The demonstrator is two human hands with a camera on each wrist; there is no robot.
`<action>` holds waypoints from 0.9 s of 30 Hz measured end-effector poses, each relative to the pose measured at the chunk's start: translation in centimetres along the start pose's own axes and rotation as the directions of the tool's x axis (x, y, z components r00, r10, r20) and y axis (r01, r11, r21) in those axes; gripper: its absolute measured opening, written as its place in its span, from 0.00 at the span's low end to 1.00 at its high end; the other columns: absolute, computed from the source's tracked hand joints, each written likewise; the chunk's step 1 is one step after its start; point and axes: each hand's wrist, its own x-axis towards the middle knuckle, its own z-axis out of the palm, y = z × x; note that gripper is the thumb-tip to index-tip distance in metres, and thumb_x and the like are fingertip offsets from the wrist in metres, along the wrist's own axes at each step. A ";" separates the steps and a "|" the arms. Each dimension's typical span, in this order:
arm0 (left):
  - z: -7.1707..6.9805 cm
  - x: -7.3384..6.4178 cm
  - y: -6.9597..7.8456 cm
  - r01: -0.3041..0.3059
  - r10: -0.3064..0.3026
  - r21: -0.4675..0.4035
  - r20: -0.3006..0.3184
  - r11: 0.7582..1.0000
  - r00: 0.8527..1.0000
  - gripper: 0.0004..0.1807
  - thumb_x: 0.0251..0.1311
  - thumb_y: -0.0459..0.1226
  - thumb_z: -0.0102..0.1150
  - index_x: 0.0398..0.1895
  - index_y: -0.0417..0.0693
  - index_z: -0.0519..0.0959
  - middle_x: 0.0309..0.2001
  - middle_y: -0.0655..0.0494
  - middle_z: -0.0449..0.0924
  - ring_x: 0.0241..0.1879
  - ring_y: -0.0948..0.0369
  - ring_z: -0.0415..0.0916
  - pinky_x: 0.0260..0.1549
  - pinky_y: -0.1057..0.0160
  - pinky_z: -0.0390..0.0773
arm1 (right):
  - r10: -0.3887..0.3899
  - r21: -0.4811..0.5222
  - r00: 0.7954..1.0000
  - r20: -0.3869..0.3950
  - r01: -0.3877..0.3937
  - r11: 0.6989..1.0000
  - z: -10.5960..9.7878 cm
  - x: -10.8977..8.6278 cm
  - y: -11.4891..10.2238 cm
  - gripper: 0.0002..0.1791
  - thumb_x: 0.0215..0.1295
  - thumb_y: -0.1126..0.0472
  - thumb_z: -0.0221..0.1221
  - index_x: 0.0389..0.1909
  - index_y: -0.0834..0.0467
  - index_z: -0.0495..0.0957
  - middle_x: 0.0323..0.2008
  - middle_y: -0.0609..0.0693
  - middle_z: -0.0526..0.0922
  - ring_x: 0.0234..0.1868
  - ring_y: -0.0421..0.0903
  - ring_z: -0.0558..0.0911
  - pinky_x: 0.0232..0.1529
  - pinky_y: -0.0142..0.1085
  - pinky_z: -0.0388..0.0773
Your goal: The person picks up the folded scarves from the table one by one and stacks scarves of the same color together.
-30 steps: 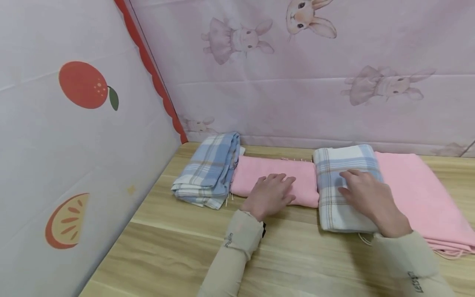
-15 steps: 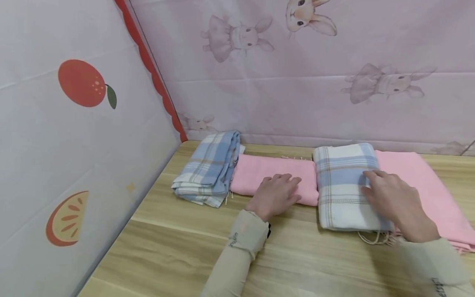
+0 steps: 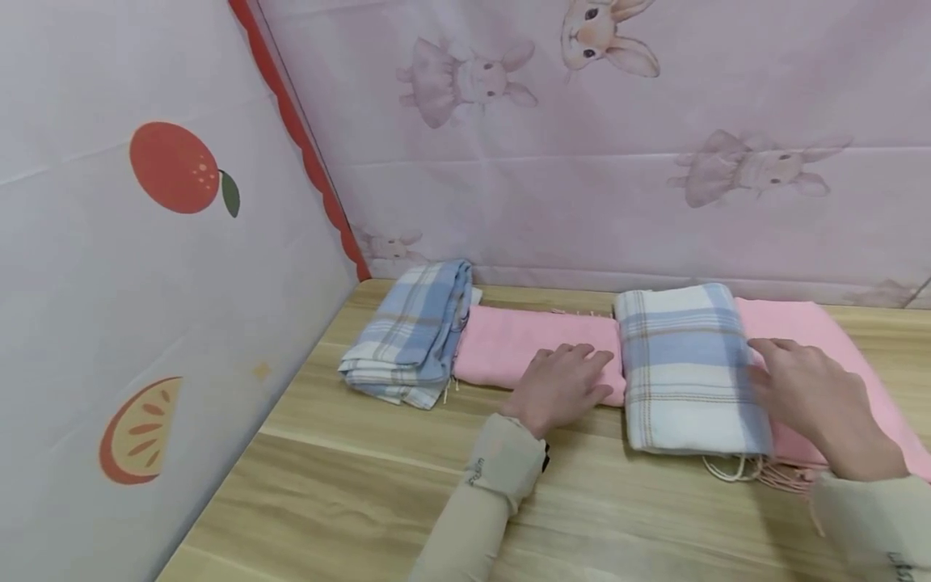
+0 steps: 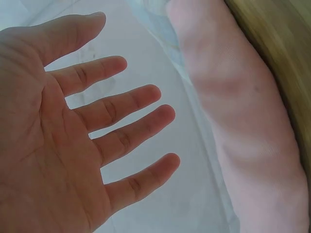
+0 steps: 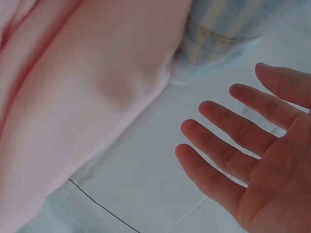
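Observation:
Four folded cloths would be a count, so I describe them in order: a blue-and-white plaid scarf point(image 3: 410, 315) lies at the left of the row. Beside it is a small folded pink scarf point(image 3: 509, 343), over whose right part my left hand point(image 3: 563, 386) hovers, fingers spread in the left wrist view. A second plaid scarf point(image 3: 684, 364), neatly folded, adjoins it. At the right end a larger pink scarf point(image 3: 793, 319) with fringe lies partly behind my right hand point(image 3: 818, 396). That hand's fingers are extended, apart from the cloth in the right wrist view.
The scarves lie on a wood-grain table point(image 3: 327, 485) along its back edge. A pink rabbit-print backdrop point(image 3: 582, 210) rises behind them. On the left stands a white panel point(image 3: 65, 307) with fruit prints.
Both hands have moved to the right, the right hand farther, from over the second plaid scarf to over the larger pink one. The scarves stay in place.

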 end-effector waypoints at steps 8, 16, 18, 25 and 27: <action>-0.1 0.7 1.3 -0.070 0.071 0.028 -0.060 0.997 0.996 0.21 0.77 0.49 0.50 0.67 0.57 0.74 0.59 0.60 0.78 0.56 0.61 0.77 0.50 0.59 0.78 | -0.008 -0.025 0.999 -0.031 0.007 1.000 0.1 -0.5 1.4 0.19 0.69 0.64 0.56 0.57 0.70 0.72 0.56 0.75 0.75 0.52 0.77 0.74 0.37 0.73 0.71; -0.2 1.1 2.9 -0.112 0.114 0.037 -0.070 0.993 0.991 0.22 0.76 0.51 0.50 0.69 0.59 0.73 0.55 0.64 0.78 0.51 0.64 0.77 0.46 0.63 0.77 | -0.025 -0.024 0.999 -0.042 0.024 0.999 -0.2 -0.2 3.5 0.18 0.68 0.68 0.56 0.53 0.76 0.71 0.53 0.80 0.73 0.52 0.81 0.72 0.47 0.73 0.69; -0.3 1.3 3.3 -0.129 0.132 0.040 -0.084 0.991 0.988 0.21 0.76 0.50 0.51 0.67 0.59 0.74 0.54 0.63 0.79 0.48 0.64 0.78 0.43 0.64 0.77 | -0.019 -0.029 0.999 -0.036 0.018 0.999 -0.4 -0.1 3.9 0.17 0.68 0.69 0.56 0.53 0.76 0.71 0.52 0.81 0.73 0.51 0.81 0.72 0.47 0.73 0.68; -0.2 1.8 4.6 -0.135 0.137 0.038 -0.060 0.990 0.989 0.25 0.76 0.52 0.50 0.72 0.62 0.70 0.62 0.64 0.75 0.59 0.66 0.73 0.49 0.65 0.76 | -0.006 -0.046 1.000 -0.026 0.005 0.999 -0.5 -0.1 4.6 0.16 0.68 0.68 0.56 0.51 0.75 0.71 0.51 0.80 0.74 0.50 0.82 0.72 0.47 0.72 0.69; -0.1 2.0 4.9 -0.137 0.140 0.049 -0.061 0.989 0.988 0.25 0.76 0.53 0.49 0.73 0.62 0.70 0.62 0.65 0.74 0.60 0.65 0.72 0.50 0.65 0.76 | -0.012 -0.044 0.999 -0.030 0.010 0.999 -0.4 0.0 4.9 0.16 0.67 0.69 0.57 0.51 0.76 0.71 0.51 0.80 0.74 0.49 0.82 0.72 0.46 0.72 0.69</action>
